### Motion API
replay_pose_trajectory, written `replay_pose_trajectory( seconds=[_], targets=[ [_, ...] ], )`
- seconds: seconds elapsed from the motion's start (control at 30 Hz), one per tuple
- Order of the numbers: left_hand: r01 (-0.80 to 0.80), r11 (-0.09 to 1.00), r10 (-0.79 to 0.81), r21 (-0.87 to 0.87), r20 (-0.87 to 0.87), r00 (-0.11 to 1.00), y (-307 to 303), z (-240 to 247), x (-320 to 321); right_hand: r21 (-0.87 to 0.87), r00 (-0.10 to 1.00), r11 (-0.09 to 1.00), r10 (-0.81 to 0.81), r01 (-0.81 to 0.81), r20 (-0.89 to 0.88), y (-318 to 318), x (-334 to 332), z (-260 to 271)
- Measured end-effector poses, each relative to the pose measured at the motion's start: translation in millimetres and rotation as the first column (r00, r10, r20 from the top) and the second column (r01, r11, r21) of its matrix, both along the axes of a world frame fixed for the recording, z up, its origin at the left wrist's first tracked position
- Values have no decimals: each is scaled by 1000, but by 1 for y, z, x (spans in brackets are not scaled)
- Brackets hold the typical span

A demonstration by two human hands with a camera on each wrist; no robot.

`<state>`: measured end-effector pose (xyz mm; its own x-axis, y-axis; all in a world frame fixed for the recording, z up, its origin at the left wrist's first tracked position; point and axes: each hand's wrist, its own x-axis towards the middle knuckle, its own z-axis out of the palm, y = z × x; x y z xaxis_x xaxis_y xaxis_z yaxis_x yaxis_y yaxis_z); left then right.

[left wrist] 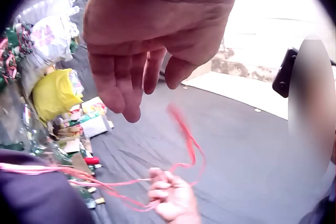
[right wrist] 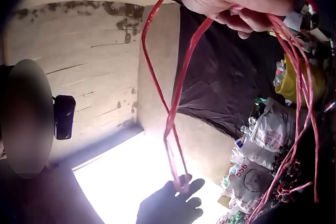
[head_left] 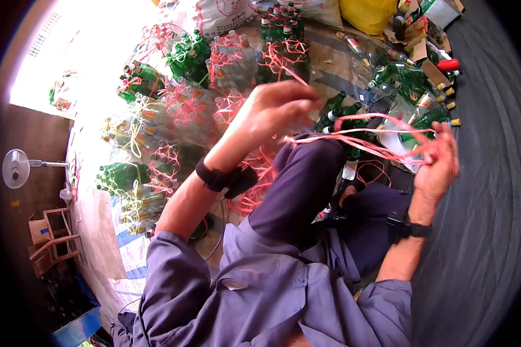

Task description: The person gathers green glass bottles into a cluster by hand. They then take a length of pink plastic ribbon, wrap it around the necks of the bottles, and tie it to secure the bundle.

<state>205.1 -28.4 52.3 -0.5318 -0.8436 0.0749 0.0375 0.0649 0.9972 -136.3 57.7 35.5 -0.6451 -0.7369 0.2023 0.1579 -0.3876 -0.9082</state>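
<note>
1. Pink string [right wrist: 184, 77], several strands of it, stretches from my right grip across my raised knee [head_left: 312, 162], with a loop reaching toward my left.
2. Right grip [head_left: 437, 159] is curled round the strands. Left grip [head_left: 275, 107] is loose, fingers apart, string close by; can't see it pinching anything.
3. Imo, keep the right side snug and separate the strands before crossing them, or they'll probably tangle.
4. Catch the loop near its bend; grabbing blind could snag two strands.
5. Containers: green bottles [head_left: 191, 61] sit bundled in string. Yellow sack [head_left: 367, 16] shows pale stuff at its mouth, can't tell what.
</note>
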Motion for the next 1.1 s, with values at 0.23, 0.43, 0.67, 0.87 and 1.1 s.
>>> replay_pose_trajectory(
  seconds=[0.23,0.43,0.67,0.87,1.1],
  targets=[
    [-166,931,106,324,195,975,44,-185,71,-7,997,999,-34,34,-67,28,-43,23],
    [-268,851,177,452,234,956,80,-255,86,-20,993,999,-31,29,-114,28,-47,20],
    [-177,858,137,483,118,984,67,-259,69,27,980,995,-84,91,-180,28,-56,23],
    [-307,815,347,492,11,938,79,-278,125,48,970,990,-120,133,-211,31,-103,18],
    [-373,633,424,678,100,900,93,-212,152,131,977,978,-140,162,-161,29,-102,-13]
  ],
)
